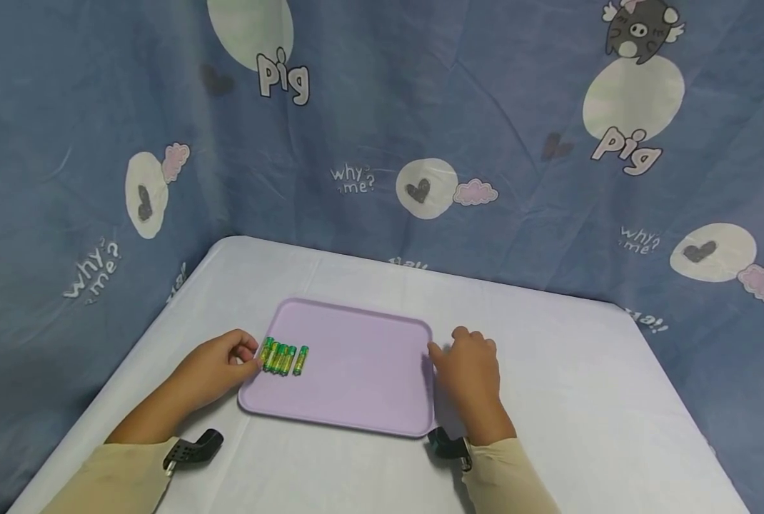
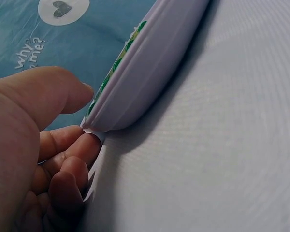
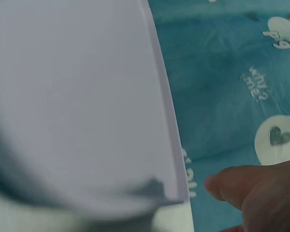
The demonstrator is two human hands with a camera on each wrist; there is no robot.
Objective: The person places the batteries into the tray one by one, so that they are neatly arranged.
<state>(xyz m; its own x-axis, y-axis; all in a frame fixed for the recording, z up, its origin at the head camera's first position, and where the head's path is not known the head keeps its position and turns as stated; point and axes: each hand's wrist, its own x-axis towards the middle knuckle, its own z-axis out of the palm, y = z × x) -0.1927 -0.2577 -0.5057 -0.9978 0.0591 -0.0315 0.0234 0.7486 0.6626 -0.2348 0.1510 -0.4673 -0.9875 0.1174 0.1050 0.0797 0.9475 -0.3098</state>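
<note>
A light purple tray (image 1: 363, 357) lies on the white table. Several small green-and-gold batteries (image 1: 283, 359) rest side by side near its left edge, one slightly apart from the rest. My left hand (image 1: 218, 368) is at the tray's left rim. In the left wrist view its bent fingers (image 2: 70, 157) are right at the rim from below, and the thumb sits just above, a small gap from the edge. Beyond the tray's right edge is my right hand (image 1: 472, 368), holding nothing. Its thumb (image 3: 227, 186) points toward the rim, apart from it in the right wrist view.
A white cloth covers the table (image 1: 568, 400). Blue printed curtain (image 1: 356, 128) hangs behind and to the left of it. Black wrist straps (image 1: 195, 448) sit over the beige sleeves (image 1: 108, 478).
</note>
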